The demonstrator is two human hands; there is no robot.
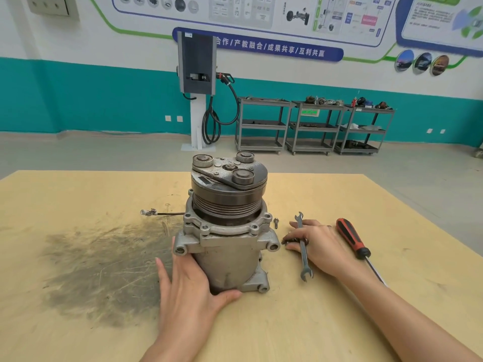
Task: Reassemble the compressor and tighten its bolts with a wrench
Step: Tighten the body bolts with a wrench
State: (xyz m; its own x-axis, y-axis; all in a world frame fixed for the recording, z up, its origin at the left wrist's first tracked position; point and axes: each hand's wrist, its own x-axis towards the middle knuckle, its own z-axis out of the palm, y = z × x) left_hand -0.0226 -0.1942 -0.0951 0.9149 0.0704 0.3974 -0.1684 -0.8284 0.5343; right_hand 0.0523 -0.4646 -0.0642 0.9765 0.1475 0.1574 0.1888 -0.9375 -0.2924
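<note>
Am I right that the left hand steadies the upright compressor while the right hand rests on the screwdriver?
Not quite. The head view shows the right hand on the open-end wrench; the red-and-black screwdriver lies untouched beside it. The left hand does steady the upright compressor.

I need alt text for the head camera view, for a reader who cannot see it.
A compressor stands upright on a wooden table, steadied by the left hand. The right hand rests beside it with a wrench across its fingers; a loose bolt and a screwdriver lie nearby.
</note>
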